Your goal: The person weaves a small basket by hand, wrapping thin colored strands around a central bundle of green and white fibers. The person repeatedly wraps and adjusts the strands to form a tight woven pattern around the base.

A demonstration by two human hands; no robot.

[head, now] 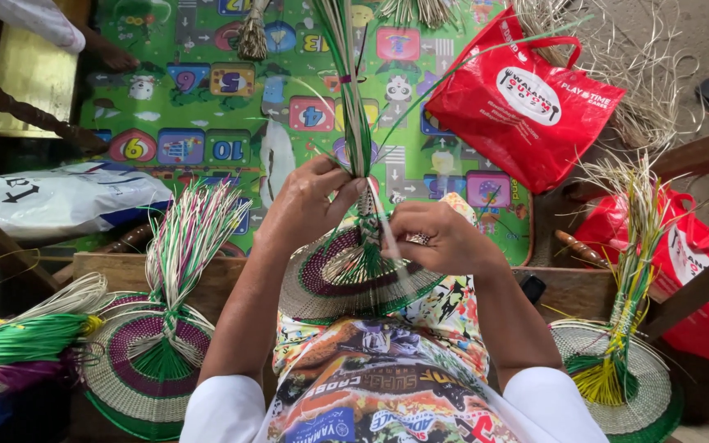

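A round woven fan (334,283) with natural, maroon and green rings rests on my lap. Its loose green strands (354,98) rise away from me in a bundle. My left hand (309,201) pinches that bundle where it leaves the woven part. My right hand (441,238), with a ring on one finger, grips the braided stem and a pale strip just below. The hands nearly touch around the stem.
A finished fan (145,353) with striped strands lies at my left, beside bundles of green, purple and natural fibre (18,340). Another fan (617,369) with yellow and green strands lies at my right. Red bags (527,102) and a colourful play mat (207,107) lie ahead.
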